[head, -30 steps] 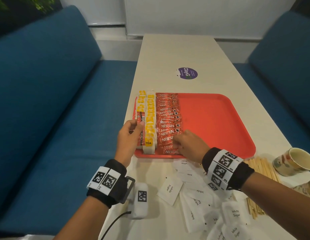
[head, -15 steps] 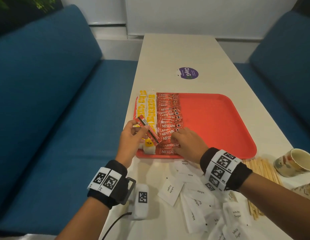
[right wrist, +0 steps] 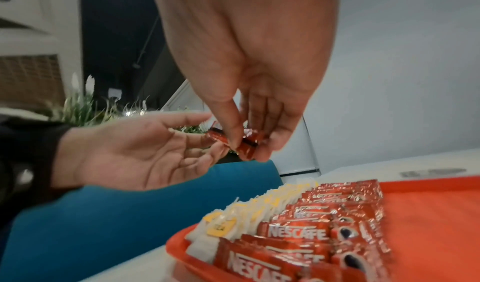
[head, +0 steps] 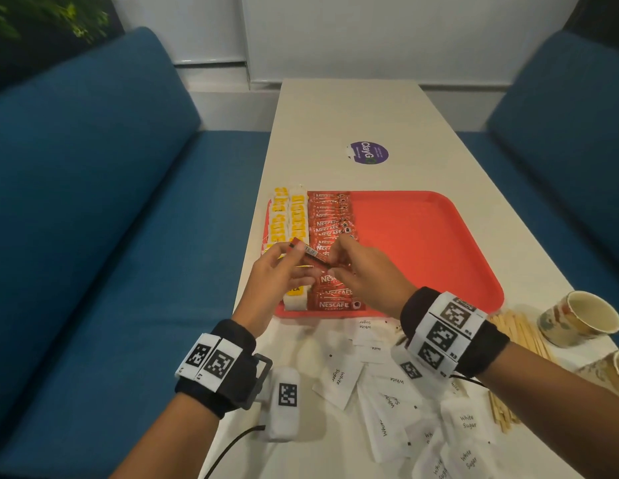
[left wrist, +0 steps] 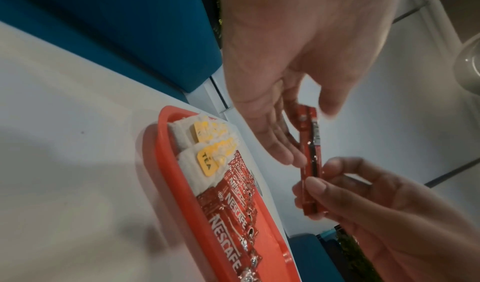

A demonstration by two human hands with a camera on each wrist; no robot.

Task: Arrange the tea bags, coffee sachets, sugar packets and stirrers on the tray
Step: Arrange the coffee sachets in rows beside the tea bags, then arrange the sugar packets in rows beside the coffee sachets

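Head view: we pinch one Nescafe sachet [head: 310,254] between left hand [head: 278,281] and right hand [head: 365,276], fingers curled round either end, above red tray [head: 439,243].

Cup [head: 617,366] cut by edge.
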